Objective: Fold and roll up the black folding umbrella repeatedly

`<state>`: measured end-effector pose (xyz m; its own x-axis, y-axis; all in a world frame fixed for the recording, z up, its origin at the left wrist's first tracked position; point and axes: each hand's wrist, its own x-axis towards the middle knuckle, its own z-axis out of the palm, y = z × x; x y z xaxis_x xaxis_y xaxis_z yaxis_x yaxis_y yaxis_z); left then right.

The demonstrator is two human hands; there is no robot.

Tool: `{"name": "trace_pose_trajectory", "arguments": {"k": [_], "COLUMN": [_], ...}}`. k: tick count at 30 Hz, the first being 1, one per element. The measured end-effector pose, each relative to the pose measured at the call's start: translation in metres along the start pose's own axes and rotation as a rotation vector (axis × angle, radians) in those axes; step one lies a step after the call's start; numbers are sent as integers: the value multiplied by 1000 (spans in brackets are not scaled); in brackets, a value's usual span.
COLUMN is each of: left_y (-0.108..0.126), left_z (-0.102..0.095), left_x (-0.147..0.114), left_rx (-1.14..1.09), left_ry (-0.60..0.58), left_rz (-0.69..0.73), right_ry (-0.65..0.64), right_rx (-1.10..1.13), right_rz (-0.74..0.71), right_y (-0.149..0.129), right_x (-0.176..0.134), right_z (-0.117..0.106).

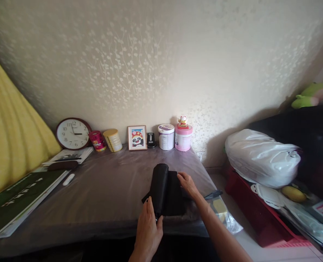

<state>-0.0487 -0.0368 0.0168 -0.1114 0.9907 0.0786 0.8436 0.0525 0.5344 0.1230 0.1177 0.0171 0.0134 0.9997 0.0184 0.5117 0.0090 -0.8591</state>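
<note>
A black folded umbrella (159,187) lies near the front edge of the cloth-covered table, pointing away from me. Around its lower end my left hand (148,227) is closed, thumb on the right side and fingers on the left. A flat piece of black fabric (174,196) spreads against the umbrella's right side; whether it is a loose panel or a separate cover I cannot tell. My right hand (188,185) pinches the upper right edge of that fabric between thumb and fingers. A short dark flap (145,198) sticks out on the umbrella's left.
Along the wall stand a clock (73,133), tins, a picture frame (137,138) and two tubs, one topped by a cat figurine (182,122). A green book (24,202) lies left. A plastic bag (223,213) is by the right edge, near a red crate (259,214).
</note>
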Motion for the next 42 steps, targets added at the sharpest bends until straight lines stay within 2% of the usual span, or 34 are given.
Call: {"name": "trace_pose_trajectory", "arguments": {"k": [8, 17, 21, 25, 31, 36, 42], "left_y": [-3, -3, -3, -6, -11, -12, -15], "left_z": [5, 0, 1, 5, 9, 8, 8], "left_x": [-1, 0, 0, 1, 2, 3, 3], "left_rx": [-70, -38, -32, -37, -30, -24, -3], "left_ry": [86, 29, 41, 66, 97, 98, 69], "left_rz": [34, 28, 34, 45, 79, 88, 67], "right_ry": [27, -21, -78, -122, -123, -89, -27], "right_rx": [-41, -25, 88, 173, 172, 103, -222], "right_rz": [-4, -40, -18, 14, -2, -22, -201], "right_y": [-12, -33, -43, -53, -63, -68, -79], "right_x": [-8, -18, -23, -23, -23, -25, -36], "right_z": [6, 10, 12, 19, 36, 48, 63]}}
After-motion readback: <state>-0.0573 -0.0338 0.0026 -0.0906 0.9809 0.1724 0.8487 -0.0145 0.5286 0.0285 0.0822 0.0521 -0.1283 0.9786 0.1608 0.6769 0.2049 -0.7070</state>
